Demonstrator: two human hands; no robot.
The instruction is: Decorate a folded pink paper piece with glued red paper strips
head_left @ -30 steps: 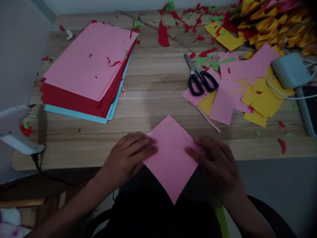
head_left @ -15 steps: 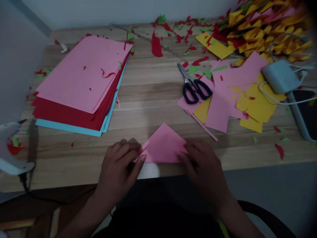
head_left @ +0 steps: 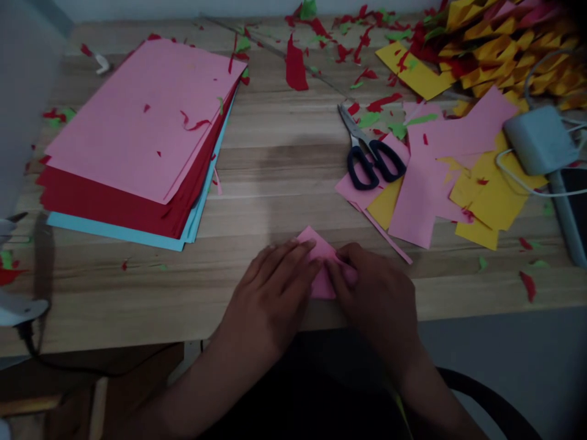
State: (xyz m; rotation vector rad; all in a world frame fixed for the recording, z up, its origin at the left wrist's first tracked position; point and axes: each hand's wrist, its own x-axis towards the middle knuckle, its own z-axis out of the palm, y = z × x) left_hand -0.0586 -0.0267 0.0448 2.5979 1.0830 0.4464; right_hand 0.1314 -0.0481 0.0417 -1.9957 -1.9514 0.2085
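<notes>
A folded pink paper (head_left: 324, 282) lies near the table's front edge, its top corner pointing away from me. My left hand (head_left: 273, 293) rests flat over its left part, fingers stretched out and covering much of it. My right hand (head_left: 378, 293) pinches the paper's right side, thumb and index finger near its middle. Beyond my right hand lie scissors (head_left: 372, 156) with dark handles, their blades slightly apart, on pink and yellow paper pieces (head_left: 419, 201).
A stack of pink, red and blue sheets (head_left: 142, 122) sits at the left. A white tool (head_left: 21, 308) with a black cord is at the left edge. Folded yellow pieces (head_left: 499, 55), a white charger (head_left: 541, 140) and a phone (head_left: 568, 208) are at the right. Paper scraps lie about.
My left hand has moved right, onto the paper. My right hand's fingertips have come inward with the paper's right corner. The view has shifted slightly.
</notes>
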